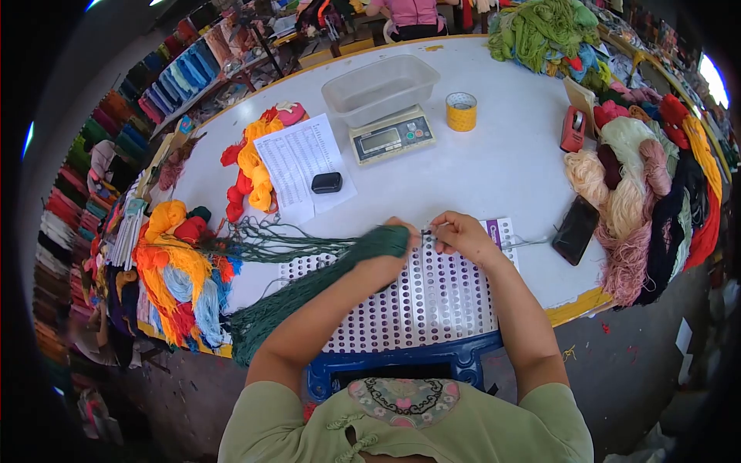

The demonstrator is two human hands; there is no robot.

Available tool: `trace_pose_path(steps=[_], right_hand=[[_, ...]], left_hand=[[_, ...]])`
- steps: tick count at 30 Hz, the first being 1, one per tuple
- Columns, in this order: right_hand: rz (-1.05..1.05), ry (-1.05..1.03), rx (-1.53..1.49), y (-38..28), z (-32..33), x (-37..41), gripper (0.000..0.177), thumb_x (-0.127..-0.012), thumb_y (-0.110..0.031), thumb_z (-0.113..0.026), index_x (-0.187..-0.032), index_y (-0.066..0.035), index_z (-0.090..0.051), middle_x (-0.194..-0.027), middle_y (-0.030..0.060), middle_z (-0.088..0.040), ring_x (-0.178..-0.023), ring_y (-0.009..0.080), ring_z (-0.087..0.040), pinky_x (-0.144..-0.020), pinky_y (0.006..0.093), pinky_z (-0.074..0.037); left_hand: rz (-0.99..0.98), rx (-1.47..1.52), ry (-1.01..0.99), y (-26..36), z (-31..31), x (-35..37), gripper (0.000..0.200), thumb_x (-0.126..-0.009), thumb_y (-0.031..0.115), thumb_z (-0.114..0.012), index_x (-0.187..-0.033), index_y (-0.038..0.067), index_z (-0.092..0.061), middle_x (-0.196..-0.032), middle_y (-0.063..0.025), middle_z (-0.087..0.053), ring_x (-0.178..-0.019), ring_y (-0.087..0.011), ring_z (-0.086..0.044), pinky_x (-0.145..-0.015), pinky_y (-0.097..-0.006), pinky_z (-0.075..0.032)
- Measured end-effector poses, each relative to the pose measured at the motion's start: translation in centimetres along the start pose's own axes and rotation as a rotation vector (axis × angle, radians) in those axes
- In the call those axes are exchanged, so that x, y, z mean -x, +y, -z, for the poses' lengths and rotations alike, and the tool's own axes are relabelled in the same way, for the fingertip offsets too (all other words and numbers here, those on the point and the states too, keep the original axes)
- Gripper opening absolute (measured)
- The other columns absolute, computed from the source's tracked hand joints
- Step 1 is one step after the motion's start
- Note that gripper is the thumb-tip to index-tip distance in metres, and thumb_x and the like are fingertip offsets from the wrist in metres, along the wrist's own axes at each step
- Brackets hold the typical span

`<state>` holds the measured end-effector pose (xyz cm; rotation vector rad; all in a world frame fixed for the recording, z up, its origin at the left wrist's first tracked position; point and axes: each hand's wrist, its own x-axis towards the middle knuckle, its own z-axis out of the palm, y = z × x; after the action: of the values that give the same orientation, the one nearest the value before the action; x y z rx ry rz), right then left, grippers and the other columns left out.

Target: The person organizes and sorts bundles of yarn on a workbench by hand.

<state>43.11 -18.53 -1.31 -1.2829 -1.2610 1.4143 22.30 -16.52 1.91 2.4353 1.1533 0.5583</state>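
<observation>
A thick hank of dark green yarn (378, 245) is gripped in my left hand (392, 266), its loose strands trailing left and down over the table's edge. Close beside it, my right hand (461, 235) has its thumb and fingers pinched together near the left fingertips. What lies between those fingers is too small to make out. Both hands are above a white card with rows of purple-dark holes (409, 309), whose upper part they partly cover. A purple label (494, 231) shows at the card's upper right.
Ahead stand a digital scale (392, 137) with a clear plastic tub (380, 89) and a yellow tape roll (461, 112). Printed sheets (297, 158) carry a black case (326, 183). Colourful yarn flanks both sides; a phone (576, 230) lies right. Another person (414, 17) sits beyond the table.
</observation>
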Motion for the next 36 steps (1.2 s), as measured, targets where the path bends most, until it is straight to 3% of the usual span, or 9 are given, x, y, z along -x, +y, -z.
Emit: trace_pose_path(steps=[1, 2, 4, 8, 10, 14, 17, 20, 36], right_hand=[[-0.009, 0.019, 0.044, 0.0, -0.2, 0.0, 0.018, -0.091, -0.016, -0.06, -0.102, -0.001, -0.061, -0.065, 0.0031, -0.063, -0.054, 0.0071, -0.055, -0.052, 0.0209, -0.045], [-0.016, 0.037, 0.087, -0.2, -0.3, -0.1, 0.016, -0.092, -0.016, -0.059, -0.099, -0.002, -0.061, -0.065, 0.0035, -0.063, -0.054, 0.0069, -0.055, -0.052, 0.0209, -0.045], [-0.036, 0.06, 0.152, -0.4, -0.6, -0.1, 0.014, -0.093, -0.016, -0.058, -0.095, -0.003, -0.06, -0.065, 0.0043, -0.064, -0.054, 0.0073, -0.056, -0.052, 0.0215, -0.045], [-0.053, 0.084, 0.217, -0.6, -0.7, -0.2, 0.014, -0.093, -0.017, -0.058, -0.093, -0.003, -0.06, -0.066, 0.0049, -0.065, -0.055, 0.0084, -0.058, -0.052, 0.0231, -0.047], [-0.05, 0.094, 0.238, -0.4, -0.9, -0.1, 0.016, -0.092, -0.018, -0.058, -0.094, -0.002, -0.06, -0.066, 0.0049, -0.066, -0.056, 0.009, -0.058, -0.053, 0.0241, -0.047], [-0.023, 0.126, 0.372, -0.3, -1.1, -0.1, 0.019, -0.091, -0.02, -0.06, -0.098, -0.002, -0.061, -0.068, 0.0054, -0.066, -0.06, 0.0111, -0.06, -0.059, 0.0269, -0.048], [0.102, 0.213, 0.455, -1.5, -2.7, 0.8, 0.021, -0.09, -0.021, -0.063, -0.101, -0.003, -0.062, -0.07, 0.0062, -0.067, -0.065, 0.0118, -0.061, -0.063, 0.0287, -0.049], [0.227, 0.164, 0.079, -3.3, -5.0, 1.8, 0.018, -0.089, -0.017, -0.066, -0.102, -0.005, -0.063, -0.077, 0.0036, -0.067, -0.068, 0.0089, -0.06, -0.065, 0.0254, -0.049], [0.313, 0.004, -0.271, -9.4, -9.0, 8.3, 0.008, -0.092, -0.013, -0.062, -0.093, -0.005, -0.062, -0.084, -0.0002, -0.054, -0.068, 0.0065, -0.05, -0.06, 0.0215, -0.044]], left_hand=[[0.109, -0.037, -0.01, -0.5, 1.5, 0.3, 0.02, -0.094, 0.029, -0.054, -0.09, 0.012, -0.064, -0.078, -0.0104, -0.063, -0.071, -0.0258, -0.061, -0.065, -0.0339, -0.047], [0.619, 0.674, -0.154, -2.5, 2.3, 0.8, 0.021, -0.093, 0.03, -0.056, -0.085, 0.011, -0.063, -0.068, -0.0036, -0.058, -0.057, -0.0135, -0.053, -0.052, -0.026, -0.04], [0.781, 1.174, -0.167, -4.3, 8.2, 1.8, 0.023, -0.089, 0.026, -0.061, -0.074, 0.009, -0.059, -0.063, -0.0011, -0.053, -0.044, -0.0089, -0.04, -0.039, -0.0223, -0.024], [0.529, 1.844, 0.166, -13.1, 16.2, 4.5, 0.022, -0.096, 0.016, -0.05, -0.074, 0.01, -0.046, -0.063, 0.0047, -0.041, -0.044, -0.0035, -0.034, -0.036, -0.0195, -0.026], [0.672, 1.55, 0.672, -14.2, 17.6, 5.0, 0.026, -0.097, 0.027, -0.054, -0.078, 0.009, -0.051, -0.06, 0.0038, -0.045, -0.042, -0.0051, -0.035, -0.036, -0.0197, -0.026], [0.807, 0.793, 0.54, -9.3, 16.4, 6.5, 0.043, -0.092, 0.046, -0.06, -0.104, 0.005, -0.062, -0.063, -0.0005, -0.055, -0.045, -0.0054, -0.04, -0.04, -0.0218, -0.025], [0.466, 1.025, 0.282, -3.9, 13.8, 6.9, 0.049, -0.096, 0.043, -0.055, -0.128, 0.006, -0.056, -0.09, -0.0028, -0.063, -0.057, -0.0037, -0.04, -0.048, -0.0188, -0.03], [0.067, 1.406, 0.068, 0.0, 11.3, 5.8, 0.088, -0.082, 0.066, -0.055, -0.139, 0.001, -0.042, -0.139, -0.0121, -0.049, -0.125, -0.022, -0.047, -0.096, -0.0314, -0.04], [0.026, 1.63, -0.143, 5.5, 8.1, 6.1, 0.065, -0.099, 0.046, -0.044, -0.142, -0.001, -0.037, -0.144, -0.0109, -0.041, -0.131, -0.0195, -0.04, -0.11, -0.0355, -0.031]])
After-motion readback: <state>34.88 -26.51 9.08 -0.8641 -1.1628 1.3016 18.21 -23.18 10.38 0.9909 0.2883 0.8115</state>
